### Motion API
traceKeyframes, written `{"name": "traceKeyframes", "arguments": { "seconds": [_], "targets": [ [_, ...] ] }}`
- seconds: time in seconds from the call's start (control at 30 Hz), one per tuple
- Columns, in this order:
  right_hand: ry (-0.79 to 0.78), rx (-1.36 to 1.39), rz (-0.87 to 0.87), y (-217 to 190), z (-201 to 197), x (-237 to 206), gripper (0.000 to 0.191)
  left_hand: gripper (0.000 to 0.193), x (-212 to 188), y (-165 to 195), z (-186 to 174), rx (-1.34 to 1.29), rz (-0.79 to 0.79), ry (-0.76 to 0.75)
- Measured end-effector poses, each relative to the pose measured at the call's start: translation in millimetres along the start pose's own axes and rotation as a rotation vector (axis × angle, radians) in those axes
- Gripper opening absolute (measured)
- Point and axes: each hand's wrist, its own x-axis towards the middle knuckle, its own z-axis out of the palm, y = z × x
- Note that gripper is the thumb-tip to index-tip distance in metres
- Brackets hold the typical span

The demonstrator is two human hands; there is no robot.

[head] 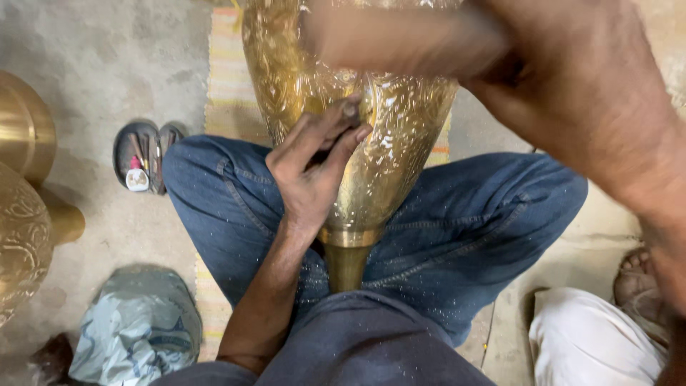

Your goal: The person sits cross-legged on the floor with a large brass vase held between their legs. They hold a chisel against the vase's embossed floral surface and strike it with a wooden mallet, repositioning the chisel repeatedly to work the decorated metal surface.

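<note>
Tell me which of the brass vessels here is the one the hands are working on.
The engraved brass vase lying across the lap: the left hand presses a small tool against it. The other brass vessels stand apart at the left edge, untouched.

Engraved brass vase [389, 143] lying across lap, small chisel [350, 113] against it

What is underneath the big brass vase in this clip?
The brass vase lies across the person's jeans, neck between the knees. A striped mat shows beyond it. The left hand presses a small metal tool on top. The floor directly beneath is hidden.
</note>
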Motion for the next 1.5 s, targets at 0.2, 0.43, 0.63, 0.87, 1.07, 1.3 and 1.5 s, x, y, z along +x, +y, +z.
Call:
{"name": "traceKeyframes", "arguments": {
  "seconds": [0.2,0.43,0.63,0.87,1.07,1.3,1.5],
  "targets": [
    [0.111,-0.191,-0.152,3,3,-1,0.021,0.024,2,2,-4,0.076,0.031,-0.025],
    [0.090,-0.314,-0.195,-2,1,0,0.020,0.023,4,3,-4,0.062,-0.017,-0.040],
    [0.080,-0.373,-0.213,-5,3,1,0.023,0.022,7,5,-6,0.099,0.001,-0.056],
    [0.054,-0.395,-0.196,6,8,-2,0.025,0.026,5,-2,-5,0.042,0.030,-0.077],
    [0.069,-0.079,-0.133,6,8,-3,0.031,0.021,2,-3,-8,0.095,-0.105,-0.113],
    [0.042,-0.264,-0.165,-1,7,0,0.025,0.024,3,-9,-7,0.050,0.027,-0.120],
    [0.061,-0.184,-0.183,-1,7,-1,0.021,0.037,2,-5,-8,0.028,-0.048,-0.131]
  ]
}}
